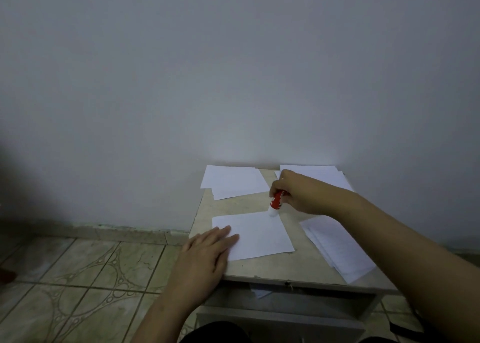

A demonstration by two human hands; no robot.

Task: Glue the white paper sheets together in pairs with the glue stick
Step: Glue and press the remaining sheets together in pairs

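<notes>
The glue stick point(276, 202) is squeezed in the right hand point(296, 192), its white tip seemingly touching the far corner of a white sheet point(259, 235) on the small table point(280, 270). The left hand point(205, 254) lies flat, fingers spread, on the sheet's near edge.

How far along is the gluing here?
In hand: the right hand presses the glue stick to the far corner of the middle sheet, which the left hand pins flat. Three paper stacks, far left, far right and near right, lie around it; which are finished pairs and which remain cannot be told.
</notes>
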